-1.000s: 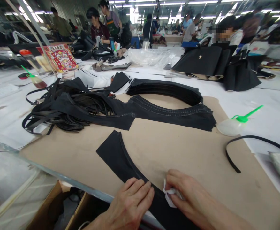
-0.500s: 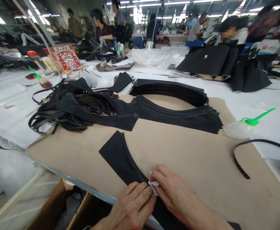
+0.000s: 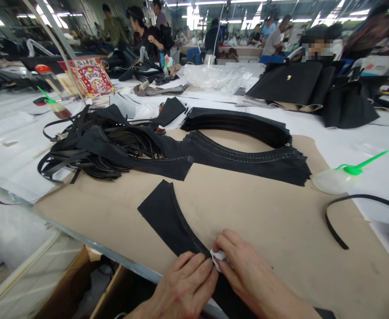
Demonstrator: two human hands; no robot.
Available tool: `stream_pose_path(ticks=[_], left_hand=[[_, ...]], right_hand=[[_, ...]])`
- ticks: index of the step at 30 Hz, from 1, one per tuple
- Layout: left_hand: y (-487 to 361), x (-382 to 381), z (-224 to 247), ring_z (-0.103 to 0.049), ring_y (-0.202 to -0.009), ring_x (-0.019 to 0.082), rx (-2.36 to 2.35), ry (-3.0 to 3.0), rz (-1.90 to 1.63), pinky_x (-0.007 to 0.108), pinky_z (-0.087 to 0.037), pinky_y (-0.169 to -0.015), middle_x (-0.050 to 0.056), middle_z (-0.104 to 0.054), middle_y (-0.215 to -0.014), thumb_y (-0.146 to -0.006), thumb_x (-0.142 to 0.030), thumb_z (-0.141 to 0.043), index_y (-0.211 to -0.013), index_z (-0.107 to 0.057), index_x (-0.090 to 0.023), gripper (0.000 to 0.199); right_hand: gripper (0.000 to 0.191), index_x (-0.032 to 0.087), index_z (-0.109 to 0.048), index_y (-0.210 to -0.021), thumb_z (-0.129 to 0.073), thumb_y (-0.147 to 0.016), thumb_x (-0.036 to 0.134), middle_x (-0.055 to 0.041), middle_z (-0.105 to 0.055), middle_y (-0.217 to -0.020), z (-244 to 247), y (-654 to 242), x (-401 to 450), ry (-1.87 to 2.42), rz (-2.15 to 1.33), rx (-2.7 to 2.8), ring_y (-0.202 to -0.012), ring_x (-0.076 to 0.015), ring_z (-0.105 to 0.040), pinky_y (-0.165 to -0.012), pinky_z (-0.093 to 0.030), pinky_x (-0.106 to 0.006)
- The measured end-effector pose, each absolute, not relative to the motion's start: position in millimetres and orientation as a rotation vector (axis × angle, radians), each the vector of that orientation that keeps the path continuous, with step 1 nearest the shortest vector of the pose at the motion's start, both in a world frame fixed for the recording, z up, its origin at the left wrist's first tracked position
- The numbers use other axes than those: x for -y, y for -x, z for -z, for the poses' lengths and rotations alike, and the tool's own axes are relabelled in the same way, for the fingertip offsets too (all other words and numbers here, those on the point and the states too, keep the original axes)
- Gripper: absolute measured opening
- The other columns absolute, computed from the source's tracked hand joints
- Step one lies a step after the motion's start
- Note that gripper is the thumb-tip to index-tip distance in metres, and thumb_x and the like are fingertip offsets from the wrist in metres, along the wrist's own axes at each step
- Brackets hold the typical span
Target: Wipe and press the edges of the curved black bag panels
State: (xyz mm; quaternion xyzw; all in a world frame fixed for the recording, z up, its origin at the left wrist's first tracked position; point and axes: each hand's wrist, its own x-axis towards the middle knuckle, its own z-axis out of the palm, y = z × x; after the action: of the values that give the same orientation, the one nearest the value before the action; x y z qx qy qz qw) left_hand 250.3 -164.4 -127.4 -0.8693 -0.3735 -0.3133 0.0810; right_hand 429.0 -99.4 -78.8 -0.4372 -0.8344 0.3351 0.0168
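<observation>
A curved black strip of leather-like material (image 3: 167, 221) lies slantwise on the beige board, its near part running under my hands. My left hand (image 3: 186, 283) rests on it, fingers bent together with their tips at the inner curved edge; the thumb is hidden. Beside those fingertips, my right hand (image 3: 241, 266) pinches a small crumpled white cloth or tissue (image 3: 218, 255) against the same edge. Further back lies a fanned row of similar curved black pieces (image 3: 247, 166), with a thick stack of them (image 3: 234, 124) behind.
A heap of thin black strips (image 3: 108, 155) sits at left. Right of the beige board (image 3: 280, 212) stand a green-nozzled squeeze bottle (image 3: 334, 180) and a loose black strip (image 3: 330, 226). An open cardboard box (image 3: 71, 279) is below the table edge. Several people work in the background.
The white cloth in my right hand has shifted very slightly right along the edge and is bunched differently. My left hand stays almost in place. The view has tilted a little.
</observation>
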Motion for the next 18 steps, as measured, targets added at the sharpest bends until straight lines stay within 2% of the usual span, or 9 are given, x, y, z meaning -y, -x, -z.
stream_pose_path(ticks=[3,8,14,18], left_hand=[[-250.4,164.3,127.2,-0.060,-0.097,0.018,1.107,2.573,0.981,0.031,-0.046,-0.087,0.008,-0.068,-0.098,-0.098,-0.012,-0.037,-0.104,-0.068,-0.010,0.032],[-250.0,164.7,129.4,-0.059,-0.099,0.018,1.116,2.599,0.943,0.032,-0.046,-0.088,0.009,-0.068,-0.102,-0.098,-0.013,-0.035,-0.106,-0.067,-0.010,0.034],[-249.3,165.5,131.7,-0.059,-0.100,0.018,1.111,2.589,0.936,0.032,-0.047,-0.088,0.009,-0.067,-0.102,-0.098,-0.012,-0.036,-0.107,-0.067,-0.010,0.032],[-249.7,165.3,131.8,-0.060,-0.099,0.019,1.109,2.601,0.946,0.032,-0.047,-0.086,0.009,-0.068,-0.102,-0.098,-0.014,-0.036,-0.105,-0.067,-0.010,0.032]], right_hand=[[0.016,0.020,-0.051,-0.085,-0.043,-0.085,0.006,-0.0055,-0.055,-0.090,79.1,-428.5,96.1,1.461,-0.904,2.599,-0.082,-0.0205,-0.056,-0.072,-0.044,-0.034],[0.012,0.021,-0.053,-0.087,-0.047,-0.090,0.011,-0.0043,-0.057,-0.091,80.6,-431.8,95.1,1.322,-1.007,2.523,-0.086,-0.0194,-0.056,-0.078,-0.045,-0.033],[0.016,0.020,-0.051,-0.085,-0.043,-0.088,0.007,-0.0059,-0.056,-0.089,87.3,-434.5,97.3,1.344,-0.866,2.542,-0.084,-0.0216,-0.055,-0.076,-0.046,-0.036],[0.016,0.021,-0.052,-0.091,-0.041,-0.092,0.010,-0.0046,-0.055,-0.094,87.9,-433.7,100.3,1.251,-1.020,2.501,-0.087,-0.0191,-0.054,-0.079,-0.046,-0.034]])
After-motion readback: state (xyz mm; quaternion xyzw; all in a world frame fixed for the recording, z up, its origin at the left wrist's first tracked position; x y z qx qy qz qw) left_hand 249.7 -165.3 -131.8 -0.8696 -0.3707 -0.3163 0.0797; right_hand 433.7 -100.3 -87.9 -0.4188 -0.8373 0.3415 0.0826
